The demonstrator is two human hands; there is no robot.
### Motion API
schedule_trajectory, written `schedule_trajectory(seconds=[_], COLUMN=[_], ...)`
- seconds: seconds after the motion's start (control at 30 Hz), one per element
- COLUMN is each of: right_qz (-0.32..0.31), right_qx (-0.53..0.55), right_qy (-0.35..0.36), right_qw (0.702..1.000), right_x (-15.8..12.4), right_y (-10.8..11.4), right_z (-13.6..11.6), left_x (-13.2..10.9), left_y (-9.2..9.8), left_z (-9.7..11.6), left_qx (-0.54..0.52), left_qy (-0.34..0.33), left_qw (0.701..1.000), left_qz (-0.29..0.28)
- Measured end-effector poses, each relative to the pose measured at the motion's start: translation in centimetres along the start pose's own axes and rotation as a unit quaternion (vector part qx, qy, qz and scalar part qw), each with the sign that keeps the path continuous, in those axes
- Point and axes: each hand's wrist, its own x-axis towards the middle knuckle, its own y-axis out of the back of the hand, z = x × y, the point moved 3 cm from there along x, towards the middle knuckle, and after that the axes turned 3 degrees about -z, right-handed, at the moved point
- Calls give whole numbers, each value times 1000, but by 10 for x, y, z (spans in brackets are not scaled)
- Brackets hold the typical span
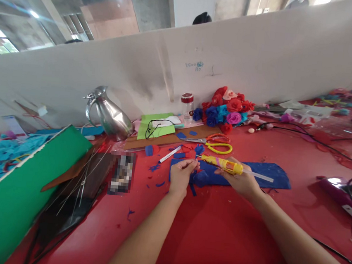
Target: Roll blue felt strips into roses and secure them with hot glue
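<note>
Blue strips (8, 155) lie at 9 o'clock, behind a green board (17, 191), the hands being taken as the dial's centre. A steel jug (113, 117) stands near 10 o'clock; a blurred oblong item (122, 174) lies at 9. Glasses (150, 130) rest on green paper (144, 124) toward 10, a marker (169, 154) nearer in, and a red-lidded jar (187, 107) stands at 11. At centre, the left hand (183, 173) has its fingertips pinched together at the base of a blue flower (199, 149). Scissors (218, 147) lie at 12, below a heap of roses (225, 107). The right hand (246, 182) grips a yellow glue gun (225, 164), nozzle toward 9, close to the flower; whether they touch cannot be told. Blue cloth (280, 175) lies beneath, reaching toward 3, where a purple device (341, 193) sits farther out on the red table (212, 235).
</note>
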Motion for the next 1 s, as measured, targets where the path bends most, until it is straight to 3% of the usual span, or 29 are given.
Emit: schedule_trajectory(seconds=[0.3,0.57,0.7,0.83,1.0], right_qz=[51,110,95,45,7], right_qx=[104,96,-28,-206,-298], right_qy=[-49,-98,-160,-289,-350], right_qw=[992,984,982,934,888], right_x=[2,4,10,14,13], right_y=[10,14,26,47,66], right_z=[7,18,23,38,61], left_x=[6,13,17,11,8], left_y=[5,10,17,21,20], left_z=[-1,-3,-1,13,18], left_qx=[-33,-60,37,170,228], left_qy=[0,-27,-147,-308,-380], left_qw=[999,997,986,934,895], left_qz=[15,43,67,63,54])
